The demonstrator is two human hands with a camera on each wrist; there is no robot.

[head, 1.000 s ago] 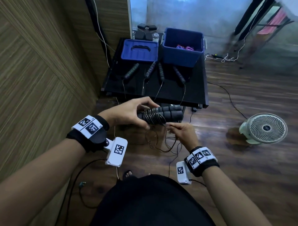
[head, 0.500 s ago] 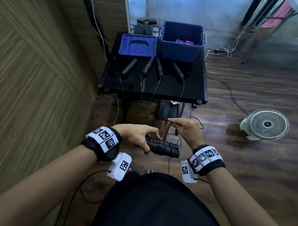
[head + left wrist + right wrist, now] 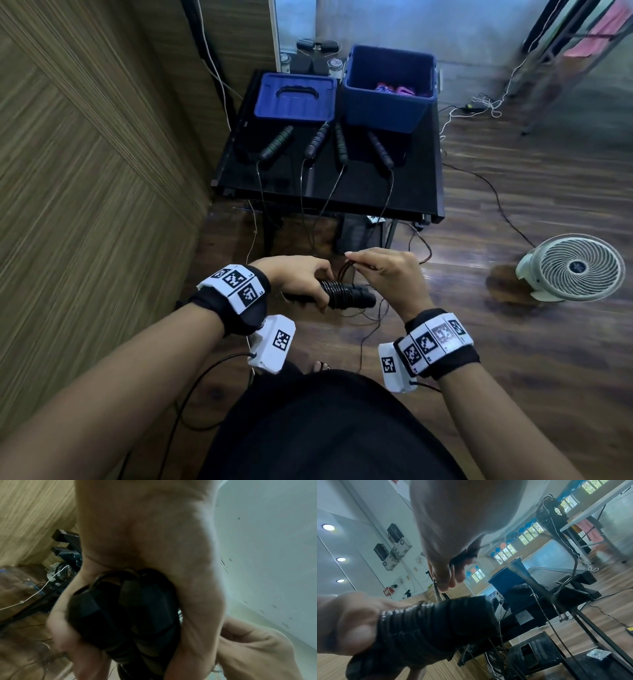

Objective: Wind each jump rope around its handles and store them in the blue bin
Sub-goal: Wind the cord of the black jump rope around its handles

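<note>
At frame centre the left hand (image 3: 301, 282) clenches the paired handles (image 3: 346, 297) — steadying them — while the right hand (image 3: 387, 274) pinches the cord (image 3: 344, 270) to wrap it.

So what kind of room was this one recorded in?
Probably a large hall or gym-type room fitted out for recording, not a home: wood-plank floor, a long row of high windows in the right wrist view, recessed ceiling lights, and a small black table with loose cables around it.

Black table (image 3: 359, 192) bears bin (image 3: 387, 113), lid (image 3: 294, 99), handles (image 3: 275, 144).
</note>
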